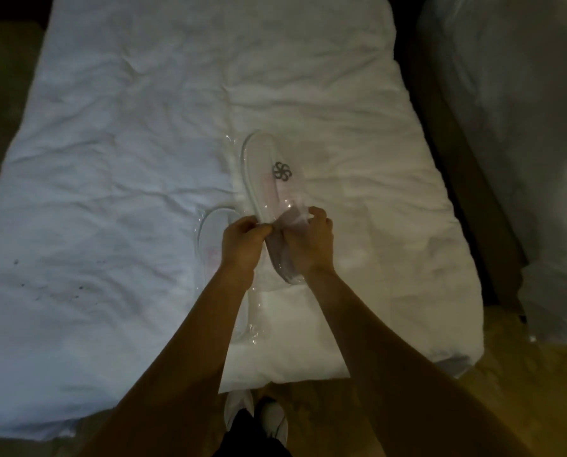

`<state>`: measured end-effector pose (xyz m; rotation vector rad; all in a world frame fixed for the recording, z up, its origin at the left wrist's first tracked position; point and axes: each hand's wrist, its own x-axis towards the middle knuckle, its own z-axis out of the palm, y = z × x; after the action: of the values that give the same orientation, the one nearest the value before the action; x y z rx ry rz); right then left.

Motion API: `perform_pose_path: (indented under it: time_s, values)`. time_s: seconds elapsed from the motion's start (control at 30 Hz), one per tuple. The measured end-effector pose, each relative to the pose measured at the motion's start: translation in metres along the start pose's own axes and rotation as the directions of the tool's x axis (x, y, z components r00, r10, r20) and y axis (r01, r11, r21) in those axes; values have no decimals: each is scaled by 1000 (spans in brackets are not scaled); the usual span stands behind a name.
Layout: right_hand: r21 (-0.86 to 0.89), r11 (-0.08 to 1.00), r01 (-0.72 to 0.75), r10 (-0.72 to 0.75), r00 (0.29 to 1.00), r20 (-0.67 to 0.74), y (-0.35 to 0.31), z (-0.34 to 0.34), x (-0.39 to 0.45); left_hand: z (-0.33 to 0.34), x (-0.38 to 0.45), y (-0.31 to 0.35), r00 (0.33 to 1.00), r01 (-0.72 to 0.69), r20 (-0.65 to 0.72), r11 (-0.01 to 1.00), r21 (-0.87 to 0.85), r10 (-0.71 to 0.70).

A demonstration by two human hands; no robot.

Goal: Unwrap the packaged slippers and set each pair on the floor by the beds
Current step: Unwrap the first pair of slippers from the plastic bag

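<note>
A pair of white slippers in a clear plastic wrapper [272, 179], with a dark flower logo on top, is held above the white bed [127, 143]. My left hand [242, 242] and my right hand [312, 240] both pinch the wrapper's near end, thumbs close together. A second wrapped pair of slippers [209, 239] lies flat on the bed just left of my left hand, partly hidden by my forearm.
The bed's foot edge runs just in front of my feet in white shoes [255, 413]. Tan carpet [519, 390] lies to the right. A second white bed [523, 127] stands at the right across a dark gap.
</note>
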<state>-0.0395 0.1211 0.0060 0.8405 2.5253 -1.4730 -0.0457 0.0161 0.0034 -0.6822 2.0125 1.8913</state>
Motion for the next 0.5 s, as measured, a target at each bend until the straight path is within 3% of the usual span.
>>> perform_pose_path:
  time_s: [0.27,0.5]
  values:
    - [64,948,312,-297,938,-178,-98,-41,-29,-20,-42,107,974,-218,19,953,-209,227]
    - [92,881,464,-415,853,-317,-170,-67,-63,-46,-87,180,905,-412,-21,864,-290,425]
